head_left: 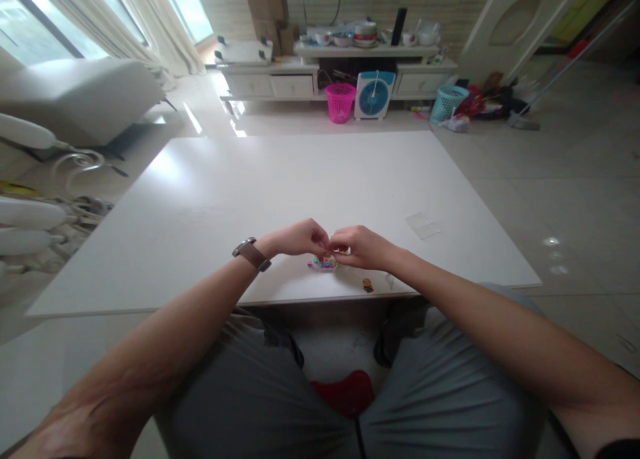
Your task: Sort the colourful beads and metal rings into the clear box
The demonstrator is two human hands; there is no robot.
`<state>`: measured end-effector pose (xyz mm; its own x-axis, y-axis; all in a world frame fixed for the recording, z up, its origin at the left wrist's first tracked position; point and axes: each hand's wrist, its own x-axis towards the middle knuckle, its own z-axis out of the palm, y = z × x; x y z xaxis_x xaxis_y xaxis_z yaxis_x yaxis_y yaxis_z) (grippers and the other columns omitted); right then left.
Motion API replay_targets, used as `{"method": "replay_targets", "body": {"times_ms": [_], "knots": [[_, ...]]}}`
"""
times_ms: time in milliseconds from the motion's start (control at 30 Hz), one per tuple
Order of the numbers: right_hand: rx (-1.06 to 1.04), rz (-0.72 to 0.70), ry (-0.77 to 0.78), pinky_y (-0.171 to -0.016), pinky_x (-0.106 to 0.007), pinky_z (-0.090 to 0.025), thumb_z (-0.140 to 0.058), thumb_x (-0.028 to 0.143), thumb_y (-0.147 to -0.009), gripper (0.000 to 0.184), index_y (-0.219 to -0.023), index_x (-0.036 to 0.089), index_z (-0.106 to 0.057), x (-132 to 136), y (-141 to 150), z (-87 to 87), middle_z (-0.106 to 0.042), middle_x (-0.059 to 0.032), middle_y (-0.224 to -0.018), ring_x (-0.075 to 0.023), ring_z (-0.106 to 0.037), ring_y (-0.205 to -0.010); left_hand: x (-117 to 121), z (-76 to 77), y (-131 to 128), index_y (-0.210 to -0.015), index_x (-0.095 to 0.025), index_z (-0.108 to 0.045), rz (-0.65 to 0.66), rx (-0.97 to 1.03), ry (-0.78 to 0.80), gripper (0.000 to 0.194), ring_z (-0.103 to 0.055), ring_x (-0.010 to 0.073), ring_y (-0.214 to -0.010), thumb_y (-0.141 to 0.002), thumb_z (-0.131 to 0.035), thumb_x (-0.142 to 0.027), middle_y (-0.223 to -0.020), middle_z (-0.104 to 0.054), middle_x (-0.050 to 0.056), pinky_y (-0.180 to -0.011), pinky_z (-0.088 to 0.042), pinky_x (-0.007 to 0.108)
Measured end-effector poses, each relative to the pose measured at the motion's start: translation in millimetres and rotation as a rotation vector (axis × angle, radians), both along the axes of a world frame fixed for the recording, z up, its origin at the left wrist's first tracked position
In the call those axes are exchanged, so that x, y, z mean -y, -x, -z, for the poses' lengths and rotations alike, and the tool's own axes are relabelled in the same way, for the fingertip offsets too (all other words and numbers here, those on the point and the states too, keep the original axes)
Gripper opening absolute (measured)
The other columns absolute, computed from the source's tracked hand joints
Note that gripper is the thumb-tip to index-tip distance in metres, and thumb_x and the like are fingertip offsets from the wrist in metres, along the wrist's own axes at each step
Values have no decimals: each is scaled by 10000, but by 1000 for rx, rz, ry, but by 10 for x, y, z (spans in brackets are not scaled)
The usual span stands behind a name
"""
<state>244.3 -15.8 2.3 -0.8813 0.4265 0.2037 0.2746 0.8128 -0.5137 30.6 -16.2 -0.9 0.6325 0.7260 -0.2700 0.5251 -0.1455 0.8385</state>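
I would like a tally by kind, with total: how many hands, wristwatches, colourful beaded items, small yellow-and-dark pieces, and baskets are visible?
Left hand and right hand: 2
Wristwatch: 1
Colourful beaded item: 1 (single beads too small to count)
Small yellow-and-dark piece: 1
Pink basket and turquoise basket: 2
Total: 7

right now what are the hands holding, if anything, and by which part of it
The left hand and right hand meet at the small colourful beads; whether they grip them, and by which part, is too small to tell.
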Motion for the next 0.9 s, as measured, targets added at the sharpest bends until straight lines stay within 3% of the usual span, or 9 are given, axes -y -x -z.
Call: {"method": "replay_targets", "body": {"times_ms": [433, 667, 900], "knots": [[15, 259, 34, -632, -231, -346, -606, 164, -824, 101, -773, 140, -690, 59, 13, -99, -657, -26, -726, -116, -539, -655, 8, 4, -29, -821, -115, -726, -110, 92, 16, 173, -668, 138, -672, -724, -732, -258, -729, -742, 60, -611, -493, 227], [381, 204, -38, -626, -249, -338, -585, 227, -824, 125, -834, 178, -699, 31, -40, -61, -710, -49, -824, -155, -594, -733, -19, -1, 31, -801, -135, -742, -33, -136, -156, 152, -622, 115, -598, -734, -695, -263, -652, -708, 19, -551, -430, 202], [660, 168, -126, -634, -273, -356, -514, 302, -871, 231, -923, 205, -718, 43, -24, -39, -738, -88, -958, -211, -657, -842, -47, 17, 143, -725, -168, -735, 80, -393, -150, 79, -601, 107, -533, -712, -680, -223, -570, -678, -9, -529, -401, 200]]}}
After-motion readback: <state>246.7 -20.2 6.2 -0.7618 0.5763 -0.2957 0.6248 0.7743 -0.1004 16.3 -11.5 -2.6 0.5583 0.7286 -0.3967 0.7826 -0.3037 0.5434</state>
